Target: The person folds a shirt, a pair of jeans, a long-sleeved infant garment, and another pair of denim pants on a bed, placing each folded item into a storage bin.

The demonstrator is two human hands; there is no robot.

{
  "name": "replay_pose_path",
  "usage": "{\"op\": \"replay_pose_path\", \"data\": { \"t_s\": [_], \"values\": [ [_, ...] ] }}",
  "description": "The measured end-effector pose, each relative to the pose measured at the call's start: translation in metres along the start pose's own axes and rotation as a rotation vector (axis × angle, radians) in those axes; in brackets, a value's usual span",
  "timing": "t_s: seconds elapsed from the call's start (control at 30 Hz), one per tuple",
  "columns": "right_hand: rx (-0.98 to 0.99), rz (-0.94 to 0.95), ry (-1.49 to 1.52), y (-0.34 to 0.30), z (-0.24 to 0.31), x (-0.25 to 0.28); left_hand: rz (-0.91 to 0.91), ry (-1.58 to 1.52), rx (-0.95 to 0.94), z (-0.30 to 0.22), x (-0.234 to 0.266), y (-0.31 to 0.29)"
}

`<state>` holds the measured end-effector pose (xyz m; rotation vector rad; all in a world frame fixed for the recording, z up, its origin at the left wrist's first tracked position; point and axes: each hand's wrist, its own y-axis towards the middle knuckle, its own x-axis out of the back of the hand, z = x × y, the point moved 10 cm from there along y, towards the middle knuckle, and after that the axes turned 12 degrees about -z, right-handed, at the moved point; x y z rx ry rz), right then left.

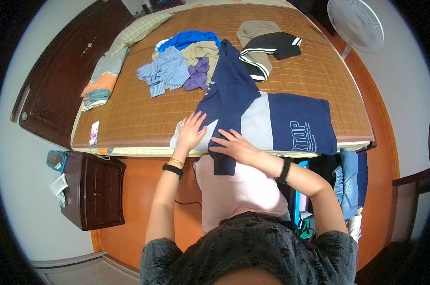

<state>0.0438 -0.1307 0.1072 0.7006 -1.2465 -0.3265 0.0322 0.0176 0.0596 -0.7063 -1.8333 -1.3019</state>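
Note:
A navy and light grey long-sleeved top (300, 109) lies spread near the front edge of the bed, its hem toward the right. Its far sleeve stretches away from me up the bed. The near sleeve (224, 165) crosses the body and hangs over the bed's edge above my lap. My left hand (191, 134) rests flat, fingers spread, on the top's left end, where navy meets light grey. Lying on the navy sleeve is my right hand (237, 147), fingers apart. Neither hand grips anything.
Crumpled clothes (170, 69) and a black and khaki garment (267, 50) lie farther up the bamboo mat (129, 114). Left are folded clothes (103, 78), a pillow (139, 31), a phone (94, 134) and a nightstand (98, 194). Right: a fan (356, 23) and stacked clothes (349, 180).

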Motion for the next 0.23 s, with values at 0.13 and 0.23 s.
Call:
{"op": "replay_pose_path", "data": {
  "t_s": [0.13,0.23],
  "values": [
    [-0.151,0.325,0.090,0.000,-0.040,-0.036,0.013,-0.014,-0.001,0.003,-0.003,-0.004],
    [-0.352,0.124,0.224,0.010,-0.078,0.021,0.021,-0.009,-0.003,0.004,-0.013,-0.002]
  ]
}}
